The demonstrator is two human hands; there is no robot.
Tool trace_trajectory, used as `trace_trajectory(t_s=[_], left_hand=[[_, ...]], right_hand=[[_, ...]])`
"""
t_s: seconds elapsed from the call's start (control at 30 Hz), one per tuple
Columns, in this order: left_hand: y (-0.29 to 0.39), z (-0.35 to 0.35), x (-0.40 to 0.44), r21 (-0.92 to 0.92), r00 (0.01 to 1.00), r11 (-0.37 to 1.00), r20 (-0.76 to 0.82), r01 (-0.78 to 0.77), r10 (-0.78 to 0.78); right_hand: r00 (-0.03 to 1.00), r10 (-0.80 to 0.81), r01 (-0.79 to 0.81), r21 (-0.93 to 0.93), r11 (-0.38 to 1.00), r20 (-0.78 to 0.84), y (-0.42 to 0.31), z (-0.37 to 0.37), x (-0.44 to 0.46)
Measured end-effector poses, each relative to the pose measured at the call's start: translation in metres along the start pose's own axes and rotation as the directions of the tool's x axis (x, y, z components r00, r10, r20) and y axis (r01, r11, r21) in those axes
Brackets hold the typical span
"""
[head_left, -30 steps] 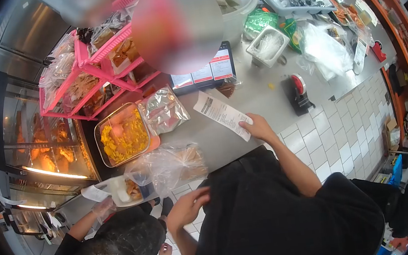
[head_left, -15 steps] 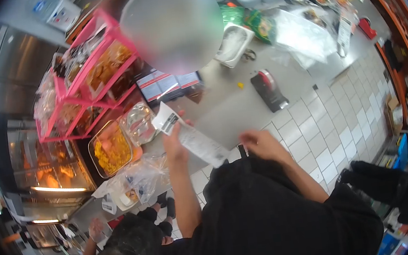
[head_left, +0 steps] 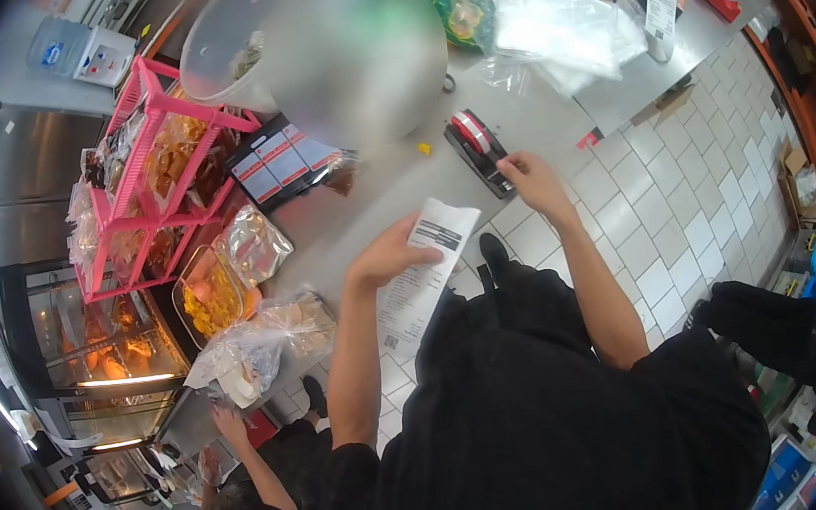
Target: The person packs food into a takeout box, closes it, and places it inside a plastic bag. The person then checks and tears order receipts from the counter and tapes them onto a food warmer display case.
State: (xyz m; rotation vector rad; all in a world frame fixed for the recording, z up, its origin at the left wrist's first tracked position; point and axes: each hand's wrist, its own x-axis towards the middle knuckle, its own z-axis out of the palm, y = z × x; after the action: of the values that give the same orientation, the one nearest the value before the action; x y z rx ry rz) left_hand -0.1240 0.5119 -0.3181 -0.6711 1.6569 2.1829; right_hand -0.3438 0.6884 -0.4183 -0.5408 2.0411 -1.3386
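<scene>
A long printed receipt (head_left: 417, 289) is held in my left hand (head_left: 393, 252), thumb across its front, in front of my body at the counter's edge. My right hand (head_left: 533, 182) has its fingers closed at the near end of a black tape dispenser (head_left: 479, 154) with a red-centred roll, which stands on the metal counter (head_left: 389, 178). Whether a piece of tape is between those fingers is too small to tell. A tablet (head_left: 282, 164) showing order panels lies beyond the receipt, with a small brown packet (head_left: 341, 175) beside it.
Pink racks (head_left: 135, 200) with bagged food stand at the left, near a tray of yellow food (head_left: 207, 303) and a foil packet (head_left: 254, 244). Clear plastic bags (head_left: 558, 26) lie at the back right. A co-worker's arm (head_left: 256, 464) is at the lower left.
The receipt has gone from my right hand to my left hand. My right hand has moved forward to the tape dispenser. The view has turned, and the co-worker's arms have moved.
</scene>
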Motion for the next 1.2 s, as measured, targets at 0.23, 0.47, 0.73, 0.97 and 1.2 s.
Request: trace_trajectory(t_s=[0.23,0.47,0.73,0.97,1.2], left_hand=[[-0.031,0.022,0.068,0.367,0.960,0.929,0.238,0.049,-0.145],[-0.037,0.036,0.112,0.252,0.906,0.962,0.373,0.108,-0.199],[-0.029,0.034,0.126,0.193,0.833,0.940,0.438,0.281,-0.339],[-0.034,0.043,0.124,-0.131,0.971,0.963,-0.011,0.235,-0.239],[-0.028,0.079,0.120,-0.279,0.906,0.958,-0.387,0.059,-0.169]], right_hand=[[0.973,-0.214,0.196,-0.190,0.962,-0.082,-0.035,-0.014,-0.030],[0.969,0.152,-0.175,0.103,0.979,0.195,-0.051,-0.059,-0.159],[0.935,0.311,-0.309,-0.041,0.950,0.171,0.002,-0.047,-0.178],[0.953,0.274,-0.274,-0.021,0.962,0.126,0.012,-0.051,-0.180],[0.939,0.295,-0.306,0.040,0.951,0.175,0.002,-0.076,-0.182]])
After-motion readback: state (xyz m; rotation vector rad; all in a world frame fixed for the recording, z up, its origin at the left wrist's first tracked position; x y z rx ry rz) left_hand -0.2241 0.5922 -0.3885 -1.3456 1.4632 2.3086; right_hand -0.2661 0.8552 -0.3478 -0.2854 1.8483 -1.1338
